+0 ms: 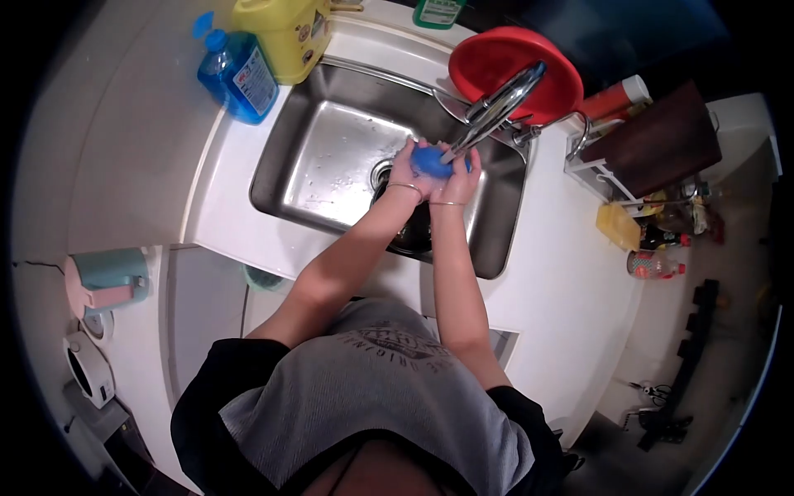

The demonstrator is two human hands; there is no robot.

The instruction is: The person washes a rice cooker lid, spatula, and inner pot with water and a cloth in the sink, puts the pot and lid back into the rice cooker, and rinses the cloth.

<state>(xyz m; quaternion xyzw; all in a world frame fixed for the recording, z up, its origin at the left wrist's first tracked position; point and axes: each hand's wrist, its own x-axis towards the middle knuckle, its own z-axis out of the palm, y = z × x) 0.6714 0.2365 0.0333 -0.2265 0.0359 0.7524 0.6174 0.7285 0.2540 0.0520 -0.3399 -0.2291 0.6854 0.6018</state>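
Note:
Under the tap (496, 109), both hands are together over the sink around a blue rounded object (428, 162); whether it is a sponge or a small bowl I cannot tell. My left hand (404, 174) curls round its left side. On its right side, my right hand (460, 183) has its fingers wrapped over the edge. The spout's tip reaches down to the blue object. Beneath my wrists, a dark round pan or bowl (411, 240) sits in the steel sink (331, 149), partly hidden by my forearms.
A blue soap bottle (244, 83) and a yellow jug (285, 37) stand left of the sink. Behind the tap leans a red basin (471, 62). To the right are a rack with a dark cutting board (662, 140), a yellow sponge (618, 226) and several bottles.

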